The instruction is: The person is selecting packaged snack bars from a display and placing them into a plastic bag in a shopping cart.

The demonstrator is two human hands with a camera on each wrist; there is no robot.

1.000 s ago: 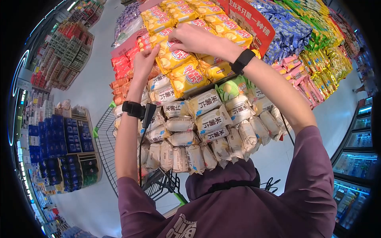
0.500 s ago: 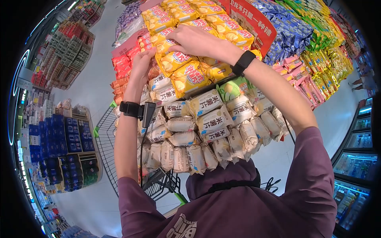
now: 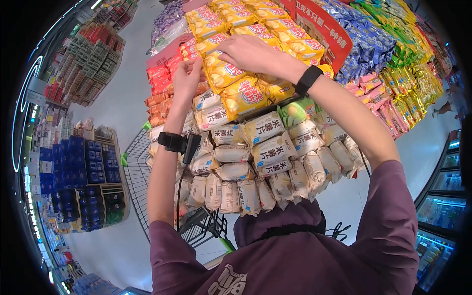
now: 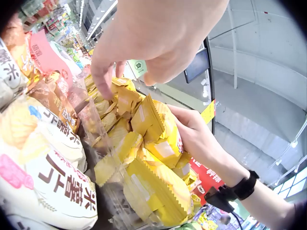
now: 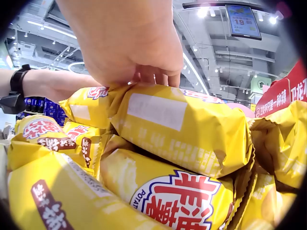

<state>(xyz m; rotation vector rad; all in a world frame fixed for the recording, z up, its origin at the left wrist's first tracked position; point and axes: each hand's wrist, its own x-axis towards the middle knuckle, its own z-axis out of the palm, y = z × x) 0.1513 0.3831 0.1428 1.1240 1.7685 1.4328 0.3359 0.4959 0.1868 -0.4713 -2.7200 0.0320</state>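
Yellow bags of potato chips lie in rows on the display in front of me. My right hand (image 3: 250, 55) reaches over one yellow bag (image 5: 158, 122), its bent fingers and thumb gripping the upper edge. The fingertips dip behind that bag in the right wrist view. At the left end of the same row is my left hand (image 3: 187, 82), fingers loosely bent and nothing seen between them. The left wrist view has this hand (image 4: 148, 40) just above several yellow bags (image 4: 156, 129).
White bags (image 3: 268, 147) are piled below the yellow ones, with red and orange packs (image 3: 158, 81) to the left. A red sign (image 3: 329, 34) stands behind, before blue packs (image 3: 361, 44). A shopping cart (image 3: 136, 160) is at lower left; a clear divider (image 4: 112, 158) edges the yellow bags.
The head view has shifted, so the display appears farther right. My left hand's fingers have loosened and spread at the bag's end. The right hand stays on the same yellow bag.
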